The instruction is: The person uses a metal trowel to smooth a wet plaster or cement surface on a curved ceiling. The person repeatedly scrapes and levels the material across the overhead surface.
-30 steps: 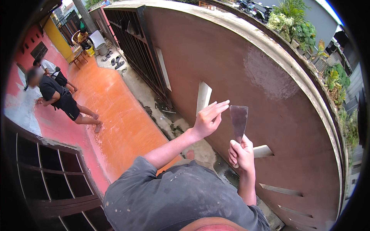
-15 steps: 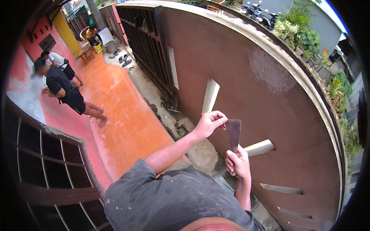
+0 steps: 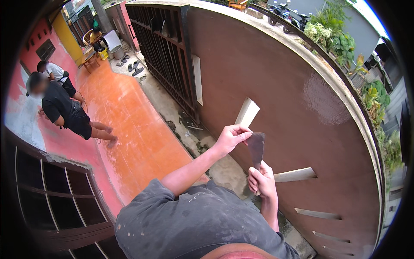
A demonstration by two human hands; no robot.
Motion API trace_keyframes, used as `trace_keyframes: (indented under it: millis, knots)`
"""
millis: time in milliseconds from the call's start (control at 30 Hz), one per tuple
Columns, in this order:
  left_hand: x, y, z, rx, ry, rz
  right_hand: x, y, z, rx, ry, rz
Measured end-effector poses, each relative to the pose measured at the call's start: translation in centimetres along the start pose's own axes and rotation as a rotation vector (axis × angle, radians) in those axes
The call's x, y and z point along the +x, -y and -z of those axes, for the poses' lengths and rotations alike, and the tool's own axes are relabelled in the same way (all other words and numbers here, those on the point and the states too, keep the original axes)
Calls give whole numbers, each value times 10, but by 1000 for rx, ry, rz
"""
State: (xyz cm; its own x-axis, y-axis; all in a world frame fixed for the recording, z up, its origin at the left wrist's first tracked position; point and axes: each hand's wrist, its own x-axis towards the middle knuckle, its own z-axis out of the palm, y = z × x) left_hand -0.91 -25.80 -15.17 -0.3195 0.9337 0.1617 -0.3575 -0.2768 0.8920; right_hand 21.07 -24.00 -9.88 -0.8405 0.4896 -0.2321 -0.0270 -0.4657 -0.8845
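Note:
A putty knife (image 3: 256,149) with a wide, dark metal blade stands upright in front of my body, blade up. Low down, my right hand (image 3: 263,180) is wrapped round its handle, and the handle's end pokes out below the fingers. My left hand (image 3: 233,140) reaches over from the left, thumb and forefinger pinched at the blade's upper left corner. Whether anything small sits between those fingertips is hidden. Behind both hands is a brown wall (image 3: 267,86) with pale slots.
The orange tiled floor (image 3: 129,125) runs along a pink wall at left. A person in black (image 3: 69,103) and another in white (image 3: 58,73) stand facing that wall. Dark windows (image 3: 51,190) are at lower left. A black metal gate (image 3: 166,56) adjoins the brown wall; sandals (image 3: 136,68) lie beyond.
My view has turned slightly, so the wall slots sit farther right. Both hands and the putty knife appear a little farther left, with the same grip. The person in black appears farther left and lower.

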Motion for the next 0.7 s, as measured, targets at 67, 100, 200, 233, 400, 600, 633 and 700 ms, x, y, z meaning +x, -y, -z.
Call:
trace_keyframes:
  millis: [67, 100, 200, 233, 400, 600, 633, 700]
  knots:
    - [3, -1, 21, 46, 26, -20, 17, -4, -6, -8, 18, -6]
    - [6, -2, 29, 29, 33, -16, 23, -5, -8, -12, 21, -10]
    - [10, 0, 43, -90, 30, 76, 32, -13, -10, 69, 7, -38]
    - [10, 2, 46, -141, 29, 128, 32, -16, -10, 108, -9, -42]
    - [15, 7, 49, -13, 9, 102, 34, -14, -5, 187, -6, -57]
    - [42, 26, 22, -4, 50, 180, 24, 3, 35, 237, -52, 0]
    - [47, 27, 13, -13, 65, 193, 22, 5, 42, 247, -57, 26]
    - [57, 29, -1, -21, 93, 207, 16, 15, 56, 346, -82, 147]
